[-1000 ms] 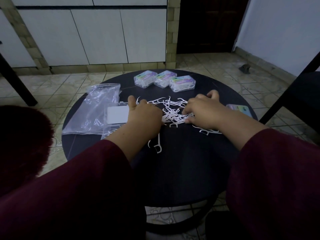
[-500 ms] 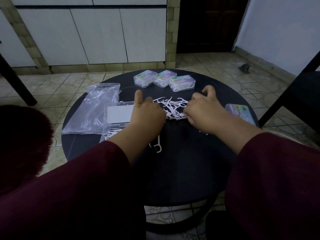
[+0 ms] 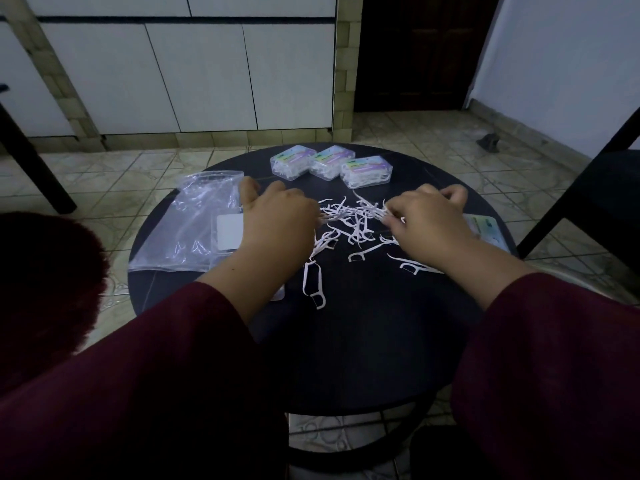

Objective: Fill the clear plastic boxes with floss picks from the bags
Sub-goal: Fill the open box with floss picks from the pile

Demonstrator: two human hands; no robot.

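Observation:
A loose pile of white floss picks [image 3: 349, 221] lies on the round black table [image 3: 363, 341]. My left hand [image 3: 277, 223] sits at the pile's left edge with fingers curled down into the picks and its fingertips hidden. On the pile's right edge, my right hand [image 3: 429, 223] pinches several picks. Three closed clear boxes [image 3: 331, 161] full of picks stand in a row at the far edge. An open clear box with a white label [image 3: 229, 232] lies partly under my left wrist. Another box [image 3: 486, 230] shows behind my right hand.
A crumpled clear plastic bag [image 3: 192, 220] lies on the table's left side. Single picks [image 3: 313, 282] lie nearer to me. A dark chair [image 3: 588, 202] stands right of the table, and a dark table leg [image 3: 31, 161] stands on the tiled floor at left.
Both hands have drawn apart and slid a little farther away from me. The pile, squeezed together half a second ago, now lies spread out with more single picks loose on the table.

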